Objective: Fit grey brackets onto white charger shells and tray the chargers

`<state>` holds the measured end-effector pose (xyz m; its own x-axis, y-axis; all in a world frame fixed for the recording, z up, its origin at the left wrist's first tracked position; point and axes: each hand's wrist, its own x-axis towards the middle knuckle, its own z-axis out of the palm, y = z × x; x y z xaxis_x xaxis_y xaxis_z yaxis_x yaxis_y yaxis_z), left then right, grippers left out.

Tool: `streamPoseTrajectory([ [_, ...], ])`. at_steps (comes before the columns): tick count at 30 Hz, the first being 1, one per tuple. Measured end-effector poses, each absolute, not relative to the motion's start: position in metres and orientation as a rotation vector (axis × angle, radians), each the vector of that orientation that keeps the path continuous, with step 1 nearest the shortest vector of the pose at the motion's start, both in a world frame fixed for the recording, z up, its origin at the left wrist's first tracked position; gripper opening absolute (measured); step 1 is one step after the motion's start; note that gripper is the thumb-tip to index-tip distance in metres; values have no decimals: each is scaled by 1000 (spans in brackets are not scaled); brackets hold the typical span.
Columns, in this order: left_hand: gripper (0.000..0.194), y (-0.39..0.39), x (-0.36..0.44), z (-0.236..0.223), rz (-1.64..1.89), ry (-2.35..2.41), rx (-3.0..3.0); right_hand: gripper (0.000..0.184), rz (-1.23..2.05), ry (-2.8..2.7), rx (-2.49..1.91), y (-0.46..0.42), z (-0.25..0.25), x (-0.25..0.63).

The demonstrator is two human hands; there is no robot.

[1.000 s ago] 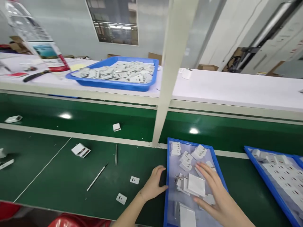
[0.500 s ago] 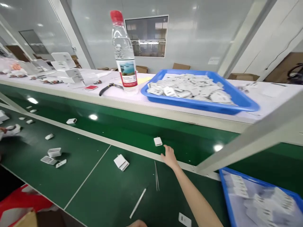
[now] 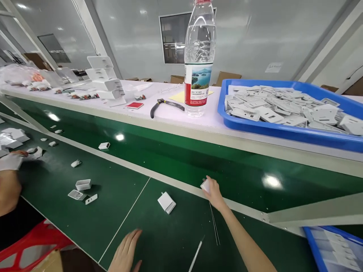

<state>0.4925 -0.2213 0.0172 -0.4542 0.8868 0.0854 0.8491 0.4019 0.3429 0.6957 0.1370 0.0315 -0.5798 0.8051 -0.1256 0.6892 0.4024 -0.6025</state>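
My right hand (image 3: 214, 193) reaches out to the pale rail between the green belts and is closed around a small white plastic part (image 3: 205, 185). My left hand (image 3: 125, 252) lies flat and open on the near green belt (image 3: 85, 219), holding nothing. A white charger housing (image 3: 166, 202) lies between the two hands. Thin tweezers (image 3: 214, 223) and a slim metal rod (image 3: 196, 255) rest just below my right wrist.
A water bottle (image 3: 199, 56), pliers (image 3: 165, 105) and a blue tray (image 3: 286, 128) of white parts sit on the white shelf. Several white parts (image 3: 83, 184) lie scattered at left, near another person's gloved hand (image 3: 13, 160). A second blue tray (image 3: 331, 245) is at lower right.
The view swung left. My right hand left the blue tray, reached to the rail and closed on the small white part. My left hand came flat onto the belt.
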Motion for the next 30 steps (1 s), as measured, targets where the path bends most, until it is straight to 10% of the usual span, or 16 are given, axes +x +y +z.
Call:
streamPoseTrajectory([
  [7, 110, -51, 450, 56, -37, 1742, 2248, 75, 1072, -2488, -1026, 49, 52, 733],
  [18, 93, -21, 432, -4, 482, 1324, 2128, 55, 1005, -2087, -1330, -14, 10, 688],
  [30, 75, -47, 427, -68, 900, 1220, 1773, 82, 1024, -2254, -1366, -44, 5, 632],
])
